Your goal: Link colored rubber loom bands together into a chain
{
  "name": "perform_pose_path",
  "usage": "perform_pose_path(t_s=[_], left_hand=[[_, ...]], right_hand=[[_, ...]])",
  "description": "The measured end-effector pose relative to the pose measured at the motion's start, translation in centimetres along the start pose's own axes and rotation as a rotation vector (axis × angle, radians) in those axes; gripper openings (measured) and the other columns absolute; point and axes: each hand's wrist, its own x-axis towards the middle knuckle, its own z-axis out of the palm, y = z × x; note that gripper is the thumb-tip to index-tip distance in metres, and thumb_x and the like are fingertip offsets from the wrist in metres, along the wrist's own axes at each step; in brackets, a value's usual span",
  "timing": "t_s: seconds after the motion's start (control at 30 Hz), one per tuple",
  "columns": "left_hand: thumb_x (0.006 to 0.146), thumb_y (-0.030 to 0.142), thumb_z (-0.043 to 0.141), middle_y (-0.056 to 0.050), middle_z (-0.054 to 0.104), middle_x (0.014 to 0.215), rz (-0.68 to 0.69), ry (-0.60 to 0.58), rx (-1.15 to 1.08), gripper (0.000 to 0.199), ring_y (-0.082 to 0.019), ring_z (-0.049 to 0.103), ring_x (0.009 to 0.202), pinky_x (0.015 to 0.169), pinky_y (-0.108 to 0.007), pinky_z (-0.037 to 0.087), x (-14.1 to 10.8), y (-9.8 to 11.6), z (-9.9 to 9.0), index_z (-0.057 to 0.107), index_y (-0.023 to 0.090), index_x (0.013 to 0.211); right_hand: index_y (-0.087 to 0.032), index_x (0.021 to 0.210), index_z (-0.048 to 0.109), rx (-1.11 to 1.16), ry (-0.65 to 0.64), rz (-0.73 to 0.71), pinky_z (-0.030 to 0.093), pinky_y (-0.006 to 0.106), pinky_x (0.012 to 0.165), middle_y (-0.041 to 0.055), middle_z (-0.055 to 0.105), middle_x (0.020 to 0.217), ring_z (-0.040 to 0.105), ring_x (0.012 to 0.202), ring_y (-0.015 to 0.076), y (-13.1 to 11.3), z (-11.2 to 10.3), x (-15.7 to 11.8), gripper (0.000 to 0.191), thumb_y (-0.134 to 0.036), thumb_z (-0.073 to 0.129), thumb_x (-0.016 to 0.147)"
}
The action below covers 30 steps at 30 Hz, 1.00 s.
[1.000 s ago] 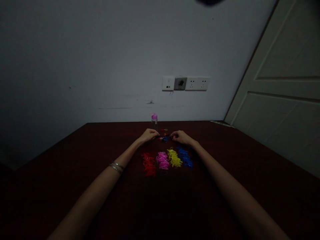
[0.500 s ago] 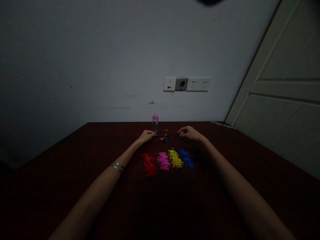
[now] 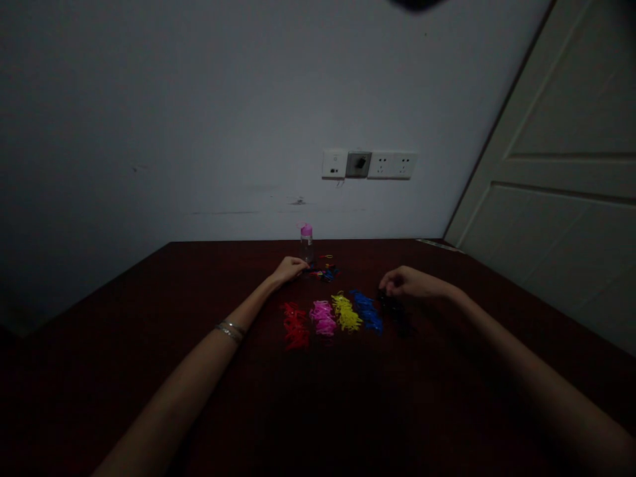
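My left hand (image 3: 289, 269) rests at the left edge of a small mixed heap of coloured rubber bands (image 3: 328, 273). Its fingers are pressed together at the heap; what they hold is too small and dark to make out. Over the far end of a pile of black rubber bands (image 3: 397, 315) is my right hand (image 3: 399, 282), its fingers pinched and pointing down. Anything between those fingertips blends into the black pile. Left of it lie separate piles of blue bands (image 3: 367, 311), yellow bands (image 3: 346, 313), pink bands (image 3: 323, 318) and red bands (image 3: 296, 326).
A clear bottle with a pink cap (image 3: 307, 243) stands behind the mixed heap. The dark reddish table (image 3: 209, 278) meets a pale wall with sockets (image 3: 392, 165). A panelled door (image 3: 561, 179) is at the right. The light is dim.
My right hand has moved right and nearer to me, from beside the mixed heap to the black pile. A small dark thing showed at its fingertips before. My left hand has stayed at the heap.
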Motion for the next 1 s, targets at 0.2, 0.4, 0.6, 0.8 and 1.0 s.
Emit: perform_pose_path(t_s=[0.2, 0.4, 0.6, 0.8, 1.0], left_hand=[[0.067, 0.032, 0.054, 0.006, 0.037, 0.040, 0.035, 0.023, 0.084, 0.028, -0.005, 0.028, 0.038, 0.040, -0.019, 0.020, -0.3, 0.4, 0.2, 0.065, 0.009, 0.077], [0.065, 0.031, 0.056, 0.000, 0.054, 0.056, 0.226, 0.000, 0.325, 0.029, -0.008, 0.041, 0.050, 0.049, -0.020, 0.030, -0.1, 0.8, 1.0, 0.067, 0.009, 0.080], [0.067, 0.028, 0.054, -0.001, 0.059, 0.066, 0.348, -0.090, 0.537, 0.028, -0.010, 0.046, 0.056, 0.052, -0.020, 0.032, -0.3, 1.3, 2.3, 0.067, 0.016, 0.089], [0.067, 0.020, 0.055, -0.002, 0.062, 0.074, 0.372, -0.095, 0.655, 0.016, -0.012, 0.051, 0.064, 0.055, -0.020, 0.032, -1.1, 1.7, 2.8, 0.067, 0.019, 0.078], [0.071, 0.021, 0.053, -0.003, 0.061, 0.072, 0.343, -0.075, 0.689, 0.013, -0.013, 0.051, 0.062, 0.056, -0.021, 0.032, -1.7, 1.9, 3.0, 0.065, 0.019, 0.073]], right_hand=[[-0.012, 0.096, 0.059, -0.065, -0.018, -0.009, 0.042, 0.025, 0.059, 0.0060, 0.063, 0.078, 0.056, 0.067, 0.0155, 0.2, 0.3, -0.1, 0.037, -0.020, 0.052, 0.061], [-0.012, 0.097, 0.059, -0.067, 0.008, -0.053, 0.043, 0.025, 0.061, 0.0058, 0.063, 0.079, 0.057, 0.069, 0.0155, -1.5, -1.3, 0.5, 0.036, -0.022, 0.052, 0.063], [-0.013, 0.093, 0.062, -0.095, 0.055, -0.126, 0.042, 0.025, 0.063, 0.0057, 0.064, 0.080, 0.056, 0.070, 0.0148, -3.9, -1.7, 2.8, 0.033, -0.022, 0.053, 0.063], [-0.013, 0.089, 0.065, -0.083, 0.080, -0.168, 0.041, 0.024, 0.061, 0.0050, 0.065, 0.076, 0.056, 0.068, 0.0145, -5.2, -1.1, 5.6, 0.030, -0.018, 0.051, 0.062], [-0.013, 0.085, 0.066, -0.094, 0.100, -0.168, 0.039, 0.023, 0.058, 0.0039, 0.064, 0.073, 0.053, 0.065, 0.0131, -5.3, -0.4, 7.3, 0.029, -0.016, 0.050, 0.061]])
